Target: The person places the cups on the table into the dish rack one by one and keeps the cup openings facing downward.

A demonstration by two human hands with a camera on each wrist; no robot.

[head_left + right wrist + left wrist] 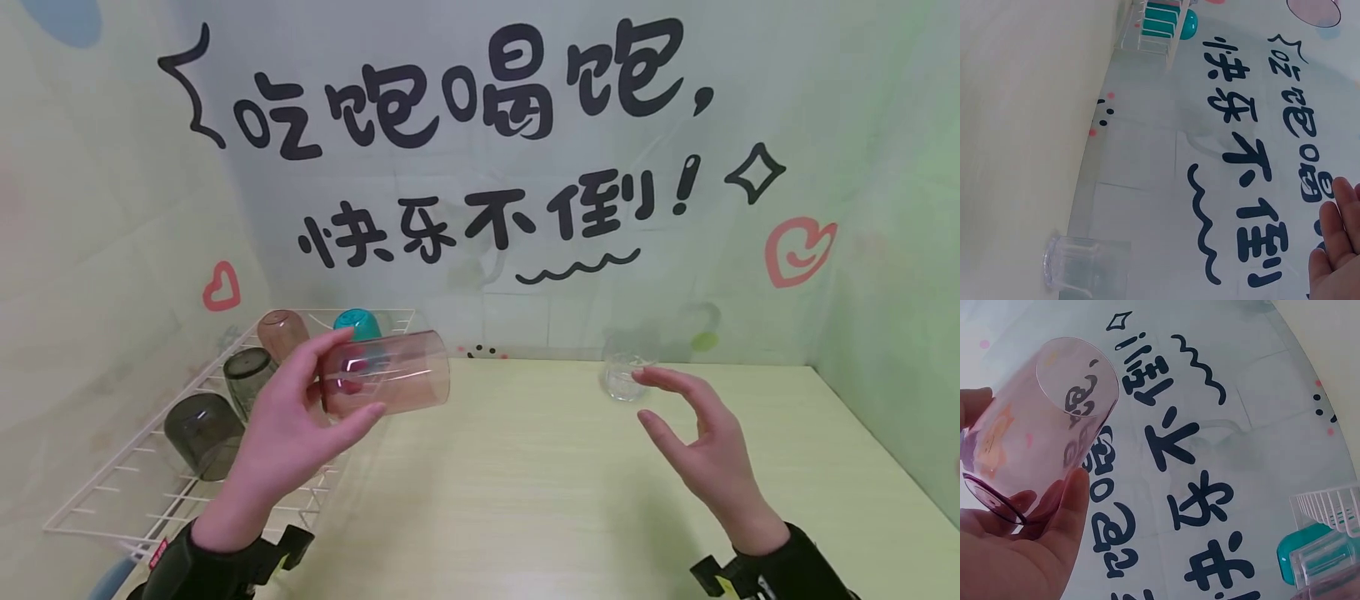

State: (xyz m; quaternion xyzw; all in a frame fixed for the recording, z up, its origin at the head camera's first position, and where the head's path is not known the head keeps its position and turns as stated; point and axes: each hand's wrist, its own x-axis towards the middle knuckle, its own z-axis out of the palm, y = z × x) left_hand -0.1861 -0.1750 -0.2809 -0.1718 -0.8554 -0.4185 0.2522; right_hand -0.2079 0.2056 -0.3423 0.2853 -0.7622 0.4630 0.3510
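Observation:
My left hand [288, 433] grips a see-through pink cup [405, 371] around its base end. The cup is held up on its side, its mouth facing right in the head view; the left wrist view shows its open rim and the thumb along its wall. At the right, my right hand [708, 450] is raised with thumb and fingers spread apart and nothing between them. A clear glass cup [622, 379] stands at the back of the table, just beyond those fingertips. In the right wrist view the clear cup [1088, 265] and the fingers [1335, 237] are well apart.
At the left, a white wire rack [105, 508] holds a dark grey cup [202, 429], a grey-green cup [247, 375], a brownish-pink cup [281, 332] and a teal cup [358, 322]. Behind the pale table [525, 500] hangs a printed cloth [450, 183].

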